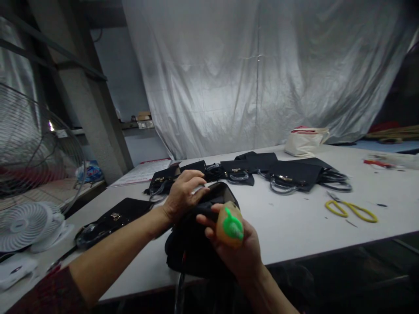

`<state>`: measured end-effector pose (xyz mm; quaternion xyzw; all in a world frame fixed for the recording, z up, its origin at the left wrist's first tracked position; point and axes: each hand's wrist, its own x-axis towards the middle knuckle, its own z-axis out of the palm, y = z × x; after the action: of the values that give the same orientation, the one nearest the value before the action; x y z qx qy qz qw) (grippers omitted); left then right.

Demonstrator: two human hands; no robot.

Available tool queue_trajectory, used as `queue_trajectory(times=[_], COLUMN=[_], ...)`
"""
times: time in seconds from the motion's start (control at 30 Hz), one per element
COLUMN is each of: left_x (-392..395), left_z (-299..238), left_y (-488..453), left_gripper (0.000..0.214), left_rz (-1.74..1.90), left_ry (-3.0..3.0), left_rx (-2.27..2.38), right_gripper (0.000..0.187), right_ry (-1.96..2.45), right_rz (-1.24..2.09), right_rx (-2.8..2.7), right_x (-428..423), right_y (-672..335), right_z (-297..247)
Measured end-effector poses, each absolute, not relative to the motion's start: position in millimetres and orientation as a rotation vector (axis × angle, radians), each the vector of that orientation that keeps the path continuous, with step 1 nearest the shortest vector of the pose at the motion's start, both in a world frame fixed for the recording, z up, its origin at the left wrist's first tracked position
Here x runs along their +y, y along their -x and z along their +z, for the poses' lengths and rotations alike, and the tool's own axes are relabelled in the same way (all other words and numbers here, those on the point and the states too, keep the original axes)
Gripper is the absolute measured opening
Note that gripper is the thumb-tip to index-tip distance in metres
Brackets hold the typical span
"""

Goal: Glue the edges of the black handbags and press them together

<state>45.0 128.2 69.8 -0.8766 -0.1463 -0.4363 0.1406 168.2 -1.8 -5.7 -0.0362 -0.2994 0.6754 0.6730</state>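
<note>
Right hand (244,250) is gripping a bottle (230,226) (yellowish, green-capped); left hand (185,192), grip unclear, is resting at the open black bag (196,253) sitting at the near edge of the table (281,231), room spreading rightward.

Across the back hung a silver sheet (209,87), creased from end to end! Over on the left loomed a wire fan cage (36,152), a small white fan (19,224) just below, a grey pillar (88,100) behind. And away right, yellow-handled scissors (347,203) lay flat on the pale table (288,233), while beyond them sat a cream bag (304,143), red showing on top!
</note>
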Motion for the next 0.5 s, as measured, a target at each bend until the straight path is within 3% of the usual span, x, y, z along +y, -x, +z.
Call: queue_trajectory(times=[0.07, 0.13, 0.2, 0.3, 0.43, 0.5], left_x=[109.6, 84.7, 57.6, 25.3, 21.9, 34.1], left_z=[54.4, 36.7, 15.8, -15.0, -34.5, -34.3], left_y=[-31.2, -17.3, -8.0, -5.0, -3.6, 0.1], left_gripper=[0.005, 0.013, 0.025, 0.033, 0.017, 0.027], left_rz=[-1.593, -1.768, -1.743, -1.411, -1.523, -1.525], left_ry=[2.275, 2.108, 2.246, 2.777, 2.926, 2.973], left_rx=[-0.622, -0.666, -0.507, -0.252, -0.935, -1.353], right_gripper=[0.020, 0.019, 0.019, 0.019, 0.027, 0.030], right_ry=[0.068, 0.043, 0.011, -0.020, -0.024, -0.024], right_rz=[1.469, 1.449, 1.440, 1.434, 1.486, 1.533], right_rx=[-0.606, -0.547, -0.482, -0.401, -0.443, -0.465], right_x=[10.1, 18.2, 22.1, 21.2, 12.0, 6.2], right_y=[-173.1, -173.2, -169.5, -163.6, -158.4, -153.5], right_z=[-6.4, -10.9, -16.3, -21.0, -17.0, -12.1])
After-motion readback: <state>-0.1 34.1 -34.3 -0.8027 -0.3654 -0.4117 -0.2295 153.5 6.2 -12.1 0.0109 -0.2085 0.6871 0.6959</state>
